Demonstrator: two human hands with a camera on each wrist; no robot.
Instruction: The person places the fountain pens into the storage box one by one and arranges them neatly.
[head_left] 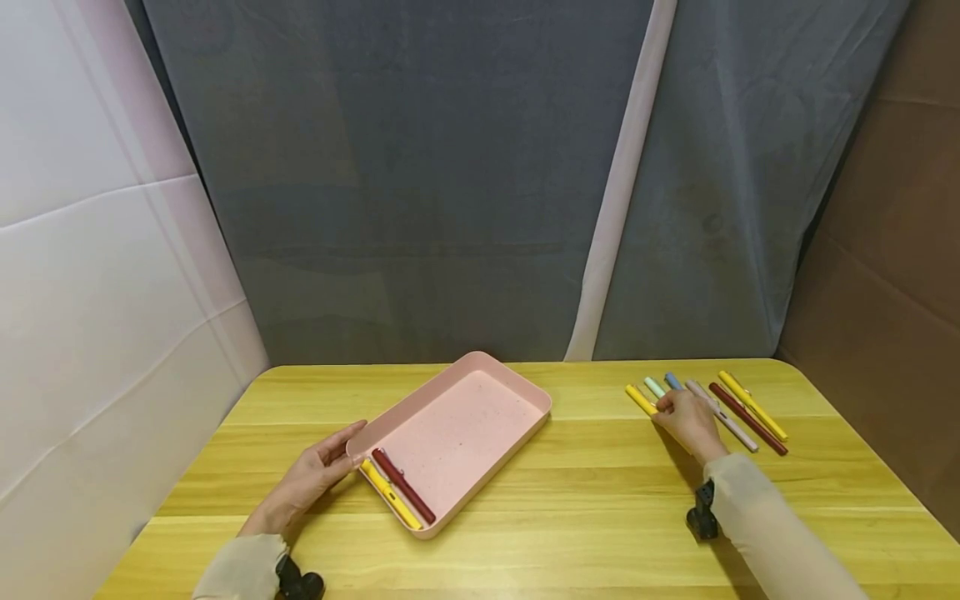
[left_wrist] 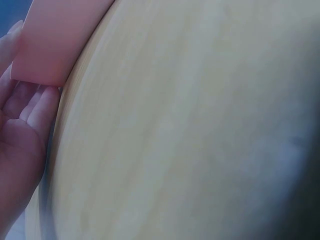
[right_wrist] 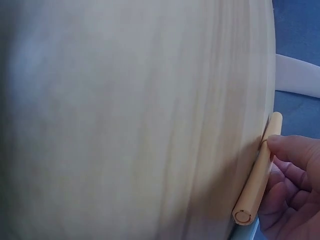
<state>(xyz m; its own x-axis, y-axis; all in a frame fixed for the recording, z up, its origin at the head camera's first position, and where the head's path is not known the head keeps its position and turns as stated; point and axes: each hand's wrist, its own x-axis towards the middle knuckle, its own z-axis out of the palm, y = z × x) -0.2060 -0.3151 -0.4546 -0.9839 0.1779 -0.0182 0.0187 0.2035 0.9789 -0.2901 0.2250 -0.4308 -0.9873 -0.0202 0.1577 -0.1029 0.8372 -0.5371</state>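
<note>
My left hand (head_left: pixel 303 483) holds the near-left corner of a shallow pink tray (head_left: pixel 517 371), its thumb and fingers on either side of that corner. In the left wrist view, fingers touch the tray's wall (left_wrist: pixel 55 45). A dark red pen (head_left: pixel 405 486) and a yellow pen (head_left: pixel 390 493) lie side by side at the tray's near-left end. At the right, my right hand (head_left: pixel 690 423) pinches another yellow pen (right_wrist: pixel 257 175), thumb on its side and the other fingers bent. This pen is the leftmost of a row, and the hand partly covers its neighbours.
Beside the right hand lie a light green pen (head_left: pixel 654 387), a blue pen (head_left: pixel 672 381), a pale grey-pink pen (head_left: pixel 738 431), a dark red pen (head_left: pixel 757 422) and a yellow pen (head_left: pixel 757 408). A grey curtain (head_left: pixel 450 208) hangs behind the wooden table (head_left: pixel 570 533).
</note>
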